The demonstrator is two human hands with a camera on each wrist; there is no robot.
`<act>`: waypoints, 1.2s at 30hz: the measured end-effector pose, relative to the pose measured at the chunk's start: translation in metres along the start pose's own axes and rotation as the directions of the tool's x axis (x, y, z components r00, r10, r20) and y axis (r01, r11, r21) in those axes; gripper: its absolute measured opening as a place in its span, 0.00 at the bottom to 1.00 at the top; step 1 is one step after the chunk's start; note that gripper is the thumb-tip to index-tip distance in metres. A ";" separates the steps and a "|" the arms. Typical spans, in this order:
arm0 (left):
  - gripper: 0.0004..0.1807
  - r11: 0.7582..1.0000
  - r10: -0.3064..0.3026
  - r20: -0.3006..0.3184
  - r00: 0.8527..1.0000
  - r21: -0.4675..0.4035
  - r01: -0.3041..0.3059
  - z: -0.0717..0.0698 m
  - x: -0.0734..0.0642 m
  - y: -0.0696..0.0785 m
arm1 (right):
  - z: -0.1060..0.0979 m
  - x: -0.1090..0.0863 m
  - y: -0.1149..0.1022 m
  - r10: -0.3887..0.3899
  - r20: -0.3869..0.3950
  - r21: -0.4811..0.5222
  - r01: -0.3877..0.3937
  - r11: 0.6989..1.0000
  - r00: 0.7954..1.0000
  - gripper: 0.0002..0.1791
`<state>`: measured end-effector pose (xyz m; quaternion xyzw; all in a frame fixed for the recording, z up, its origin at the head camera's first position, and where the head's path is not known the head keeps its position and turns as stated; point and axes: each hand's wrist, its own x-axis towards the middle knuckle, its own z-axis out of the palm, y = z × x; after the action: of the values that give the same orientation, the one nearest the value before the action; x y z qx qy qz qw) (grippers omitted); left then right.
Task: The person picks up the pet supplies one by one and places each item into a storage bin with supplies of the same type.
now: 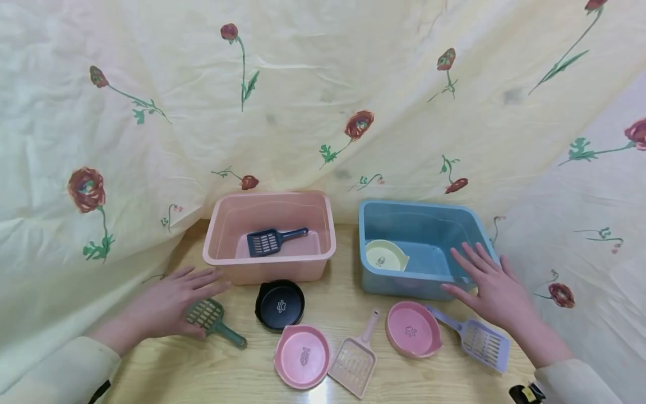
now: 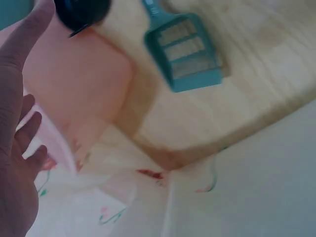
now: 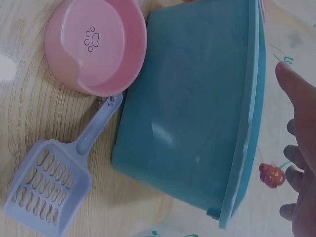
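My left hand [image 1: 174,303], fingers spread and holding nothing, hovers beside the pink bin [image 1: 272,272] and partly covers a green slotted litter scoop [image 1: 207,314]. In the left wrist view that scoop [image 2: 185,52] lies apart from the hand [image 2: 17,128]. On the other side, my right hand [image 1: 497,292] stretches its fingers over the near right corner of the blue bin [image 1: 404,285]. Below it lies a lavender litter scoop [image 1: 481,339], its handle by a deep pink bowl [image 1: 414,329]. A navy scoop [image 1: 267,242] sits in the pink bin, a pale green bowl [image 1: 384,255] in the blue one.
Between the hands, a black bowl [image 1: 280,306], a light pink bowl [image 1: 303,356] and a beige-pink scoop [image 1: 355,359] lie on the wooden table [image 1: 242,381]. Flowered cloth [image 1: 303,73] hangs behind the bins and along both sides.
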<state>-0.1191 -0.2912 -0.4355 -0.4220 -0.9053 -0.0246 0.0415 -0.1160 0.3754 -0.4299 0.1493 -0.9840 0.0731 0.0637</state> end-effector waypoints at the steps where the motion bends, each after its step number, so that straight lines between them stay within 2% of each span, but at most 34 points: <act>1: 0.57 1.000 0.015 0.007 1.000 -0.003 -0.015 0.005 -0.001 0.000 | 0.000 0.001 -0.001 -0.004 0.002 0.004 0.004 1.000 1.000 0.52; 4: 0.54 0.999 0.042 0.045 0.998 -0.026 -0.041 0.018 -0.005 0.001 | 0.001 0.004 -0.003 -0.019 0.001 0.006 0.019 1.000 1.000 0.51; 9: 0.51 0.996 0.021 0.153 0.988 -0.093 -0.007 0.038 -0.004 0.004 | 0.004 0.008 -0.005 -0.036 0.006 0.016 0.036 0.999 0.999 0.49; 14: 0.51 0.994 0.024 0.190 0.981 -0.107 -0.003 0.055 0.000 0.004 | 0.009 0.010 -0.007 -0.053 -0.002 0.033 0.053 0.998 0.999 0.49; 17: 0.47 0.991 0.011 0.221 0.975 -0.134 0.019 0.062 0.004 0.006 | 0.009 0.011 -0.008 -0.064 -0.006 0.037 0.064 0.997 0.998 0.49; 20: 0.42 0.986 0.022 0.223 0.975 -0.164 0.016 0.070 0.008 0.006 | 0.009 0.013 -0.009 -0.064 0.000 0.044 0.064 0.997 0.998 0.49; 24: 0.36 0.983 0.059 0.189 0.980 -0.184 -0.024 0.085 0.010 0.005 | 0.008 0.015 -0.009 -0.058 0.020 0.054 0.057 0.997 0.998 0.49; 27: 0.32 0.982 0.064 0.184 0.981 -0.188 -0.029 0.093 0.010 0.005 | 0.009 0.016 -0.009 -0.052 0.029 0.068 0.050 0.996 0.998 0.49; 36: 0.25 0.962 0.014 0.253 0.967 -0.266 0.055 0.112 0.009 0.014 | 0.020 0.009 -0.005 0.023 0.079 0.090 -0.030 0.995 0.997 0.48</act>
<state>-0.1203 -0.2662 -0.5461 -0.4140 -0.8956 -0.0946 -0.1324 -0.1249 0.3655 -0.4476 0.1416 -0.9833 0.1129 0.0176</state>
